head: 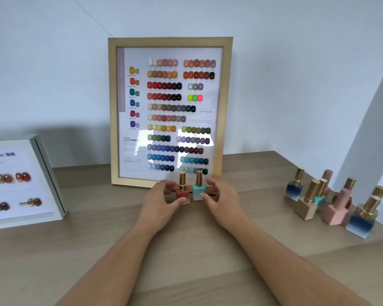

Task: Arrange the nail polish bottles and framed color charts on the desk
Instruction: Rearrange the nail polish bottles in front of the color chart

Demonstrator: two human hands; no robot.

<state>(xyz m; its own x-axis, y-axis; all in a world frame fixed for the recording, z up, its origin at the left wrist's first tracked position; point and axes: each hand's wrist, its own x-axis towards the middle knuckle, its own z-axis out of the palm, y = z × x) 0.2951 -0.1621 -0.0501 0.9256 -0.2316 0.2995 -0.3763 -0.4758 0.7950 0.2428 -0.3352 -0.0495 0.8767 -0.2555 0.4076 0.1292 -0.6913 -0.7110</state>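
A gold-framed color chart point(170, 111) stands upright against the wall at the back of the wooden desk point(186, 250). Right in front of its lower edge two bottles stand side by side, both with gold caps. My left hand point(161, 199) pinches the red bottle point(183, 193) between thumb and fingers. My right hand point(219, 197) holds the turquoise bottle point(199, 191) the same way from the right. A second chart in a white frame point(42, 173) leans at the left edge, partly cut off.
A cluster of several nail polish bottles point(334, 204) in blue, tan, pink and turquoise stands at the right of the desk near a slanted white wall panel point(374, 129). Bare wood lies between my forearms and toward the front.
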